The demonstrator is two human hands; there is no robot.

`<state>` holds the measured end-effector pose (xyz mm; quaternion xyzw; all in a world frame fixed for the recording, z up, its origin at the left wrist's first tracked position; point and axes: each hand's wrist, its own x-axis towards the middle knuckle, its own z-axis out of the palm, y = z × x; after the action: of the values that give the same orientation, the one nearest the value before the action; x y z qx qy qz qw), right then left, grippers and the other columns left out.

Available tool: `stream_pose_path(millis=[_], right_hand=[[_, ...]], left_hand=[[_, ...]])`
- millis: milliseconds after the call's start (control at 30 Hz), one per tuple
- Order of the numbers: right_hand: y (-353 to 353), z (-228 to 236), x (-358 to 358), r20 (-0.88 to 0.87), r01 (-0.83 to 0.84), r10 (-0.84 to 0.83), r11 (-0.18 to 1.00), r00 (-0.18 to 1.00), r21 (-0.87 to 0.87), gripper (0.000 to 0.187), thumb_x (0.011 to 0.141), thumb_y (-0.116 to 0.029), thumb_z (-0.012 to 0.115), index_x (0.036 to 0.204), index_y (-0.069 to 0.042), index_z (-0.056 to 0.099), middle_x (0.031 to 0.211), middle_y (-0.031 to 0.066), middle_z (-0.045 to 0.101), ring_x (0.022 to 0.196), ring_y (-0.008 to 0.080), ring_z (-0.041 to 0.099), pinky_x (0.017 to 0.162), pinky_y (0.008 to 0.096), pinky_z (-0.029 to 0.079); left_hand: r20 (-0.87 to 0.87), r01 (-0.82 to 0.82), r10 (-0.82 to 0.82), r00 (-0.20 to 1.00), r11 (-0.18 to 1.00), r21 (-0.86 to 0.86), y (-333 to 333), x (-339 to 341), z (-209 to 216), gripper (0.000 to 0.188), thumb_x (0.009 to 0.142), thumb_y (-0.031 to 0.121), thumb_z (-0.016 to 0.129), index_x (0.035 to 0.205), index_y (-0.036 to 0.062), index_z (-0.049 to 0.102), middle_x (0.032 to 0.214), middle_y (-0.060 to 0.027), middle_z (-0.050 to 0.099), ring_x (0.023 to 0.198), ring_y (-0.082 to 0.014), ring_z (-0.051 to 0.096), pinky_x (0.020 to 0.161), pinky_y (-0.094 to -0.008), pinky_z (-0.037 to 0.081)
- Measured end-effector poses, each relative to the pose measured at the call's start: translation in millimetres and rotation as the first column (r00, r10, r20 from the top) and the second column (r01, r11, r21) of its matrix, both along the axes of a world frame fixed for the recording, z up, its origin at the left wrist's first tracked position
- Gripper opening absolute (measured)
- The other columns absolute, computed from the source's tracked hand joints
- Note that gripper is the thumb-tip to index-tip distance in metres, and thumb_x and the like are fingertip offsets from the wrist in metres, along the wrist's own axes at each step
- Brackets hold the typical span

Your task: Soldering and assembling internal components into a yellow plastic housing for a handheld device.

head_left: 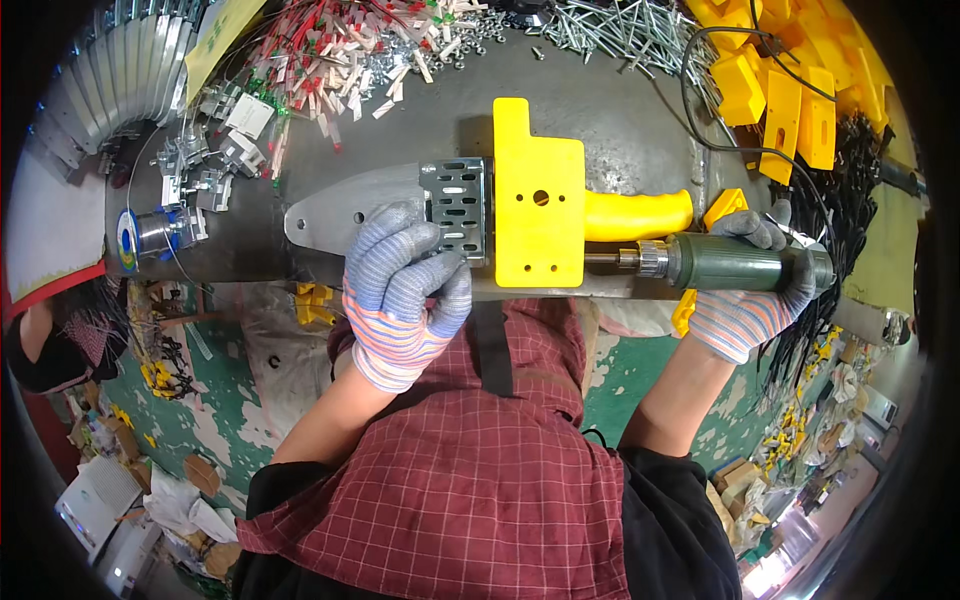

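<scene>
My left hand [400,300], in a striped knit glove, closes its fingers on the lower edge of a half-built tool at the bench's near edge. This tool has a grey tapered metal plate [325,220], a slotted metal cover [460,205], an upright yellow plate [540,225] and a yellow handle [640,213] pointing right. My gloved right hand [750,310] is wrapped round a green electric screwdriver [722,262], lying level just below the handle. Its bit points left and reaches the yellow plate's right edge; the tip is hidden.
Red and white wired parts [330,60] and long screws [630,35] lie along the back. Yellow housings [800,110] and black cables [850,190] pile up at right, with a cord running across. Grey metal plates [120,70], small metal brackets [215,160] and a solder spool [150,235] are at left.
</scene>
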<state>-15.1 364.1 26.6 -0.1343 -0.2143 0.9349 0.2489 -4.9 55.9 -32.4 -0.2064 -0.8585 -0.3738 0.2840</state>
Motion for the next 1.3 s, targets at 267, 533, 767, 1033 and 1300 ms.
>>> stream_pose_path(millis=[267, 533, 767, 1033, 1300], right_hand=[[-1.7, -0.6, 4.9, -0.013, 0.012, -0.012, 1.000, 1.000, 0.012, 0.053, 0.070, -0.021, 0.078, 0.112, 0.000, 0.054, 0.082, 0.0040, 0.052, 0.075, 0.0193, 0.052, 0.083, 0.0414, 0.048], [-3.3, -2.0, 7.3, -0.063, -0.019, 0.018, 1.000, 0.998, -0.003, 0.053, 0.069, -0.021, 0.080, 0.111, -0.002, 0.054, 0.081, 0.0030, 0.053, 0.075, 0.0181, 0.052, 0.083, 0.0394, 0.047], [-3.2, -2.8, 6.3, -0.098, -0.055, 0.050, 0.997, 0.994, -0.055, 0.052, 0.067, -0.018, 0.080, 0.110, -0.002, 0.053, 0.080, 0.0019, 0.052, 0.073, 0.0161, 0.051, 0.082, 0.0366, 0.046], [-2.0, -4.0, 5.0, -0.104, -0.055, 0.050, 0.997, 0.993, -0.050, 0.050, 0.067, -0.018, 0.079, 0.108, -0.002, 0.054, 0.080, 0.0018, 0.053, 0.072, 0.0156, 0.051, 0.081, 0.0363, 0.046], [-2.5, -3.5, 6.1, -0.124, -0.059, 0.050, 0.995, 0.991, -0.075, 0.052, 0.068, -0.019, 0.079, 0.109, -0.001, 0.054, 0.080, 0.0017, 0.053, 0.072, 0.0149, 0.051, 0.080, 0.0349, 0.046]], left_hand=[[-0.043, -0.011, 0.010, 0.999, 0.999, -0.034, 2.2, -0.3, -2.1, 0.019, 0.074, 0.013, 0.076, 0.088, 0.0119, 0.063, 0.101, -0.0067, 0.059, 0.106, -0.0320, 0.060, 0.094, -0.0486, 0.049], [-0.065, 0.054, -0.058, 0.996, 0.997, -0.057, -1.1, -3.6, -5.3, 0.021, 0.077, 0.014, 0.075, 0.093, 0.0114, 0.061, 0.100, -0.0046, 0.060, 0.100, -0.0285, 0.062, 0.096, -0.0498, 0.048], [-0.027, 0.041, -0.042, 0.999, 0.998, -0.044, 1.8, -2.0, -1.0, 0.015, 0.081, 0.013, 0.073, 0.091, 0.0078, 0.063, 0.098, -0.0087, 0.062, 0.100, -0.0322, 0.062, 0.096, -0.0497, 0.049], [0.010, 0.021, -0.021, 1.000, 0.997, -0.076, 1.6, -1.8, 0.9, 0.016, 0.081, 0.015, 0.073, 0.095, 0.0107, 0.068, 0.102, -0.0085, 0.062, 0.100, -0.0309, 0.062, 0.097, -0.0482, 0.048], [-0.010, -0.008, 0.006, 1.000, 0.994, -0.108, 6.2, -3.7, 2.2, 0.012, 0.081, 0.018, 0.069, 0.092, 0.0143, 0.067, 0.102, -0.0056, 0.062, 0.098, -0.0282, 0.060, 0.096, -0.0473, 0.047]])
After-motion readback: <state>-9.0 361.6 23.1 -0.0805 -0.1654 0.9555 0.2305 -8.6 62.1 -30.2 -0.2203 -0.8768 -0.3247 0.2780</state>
